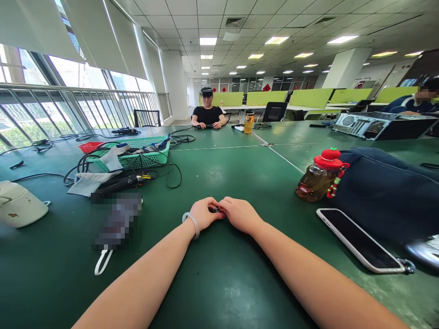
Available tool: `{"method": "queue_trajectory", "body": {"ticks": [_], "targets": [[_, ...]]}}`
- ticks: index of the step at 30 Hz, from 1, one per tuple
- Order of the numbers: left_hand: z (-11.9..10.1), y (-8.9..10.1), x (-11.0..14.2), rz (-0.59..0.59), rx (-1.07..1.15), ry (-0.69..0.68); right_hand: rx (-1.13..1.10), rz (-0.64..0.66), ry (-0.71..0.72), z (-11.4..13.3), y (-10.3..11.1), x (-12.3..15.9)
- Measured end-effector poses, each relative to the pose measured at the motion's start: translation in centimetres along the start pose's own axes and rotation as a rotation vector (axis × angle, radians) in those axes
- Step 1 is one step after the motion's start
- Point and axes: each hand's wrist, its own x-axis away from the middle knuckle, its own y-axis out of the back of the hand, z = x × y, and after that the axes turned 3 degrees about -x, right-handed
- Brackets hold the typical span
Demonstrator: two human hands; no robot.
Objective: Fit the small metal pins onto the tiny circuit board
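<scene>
My left hand (205, 213) and my right hand (239, 212) meet over the middle of the green table (219, 269). Thumb and fingers of the left are curled in a pinch around a small dark object (216, 209), mostly hidden by the fingers. The right hand's fingertips press together against the same spot, and what they hold, if anything, cannot be made out. A pale bangle (192, 224) circles my left wrist.
On the left are a green basket (151, 157) with gloves and cables, and a blurred dark item (118, 221) with a white strap. Right of my hands stand a red-capped bottle (317, 178), a phone (360, 240) and a dark blue bag (387, 192). A person (207, 112) sits opposite.
</scene>
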Motion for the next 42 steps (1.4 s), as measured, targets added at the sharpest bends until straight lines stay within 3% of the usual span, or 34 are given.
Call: {"method": "queue_trajectory", "body": {"ticks": [4,9,12,20,28,36,42], "targets": [[0.1,0.0,-0.1,-0.009,0.037,0.009,-0.034,0.033,-0.023,0.0,0.5,0.2],[1.0,0.4,-0.5,-0.174,0.041,0.138,-0.2,0.031,-0.12,0.0,0.2,0.5],[1.4,0.5,-0.8,-0.219,0.08,0.179,-0.263,0.079,-0.091,0.1,-0.5,0.5],[1.4,0.4,-0.9,-0.206,0.093,0.155,-0.327,0.053,-0.078,0.5,-1.0,0.2],[0.6,0.6,-0.5,-0.168,0.078,0.101,-0.556,-0.111,-0.245,-0.2,-0.6,0.1],[-0.1,0.6,0.0,-0.14,0.021,0.001,-0.625,-0.175,-0.2,0.0,-0.8,0.1],[-0.8,0.7,0.2,-0.154,-0.068,-0.033,-0.622,-0.152,-0.216,-0.2,-1.1,0.1]]}}
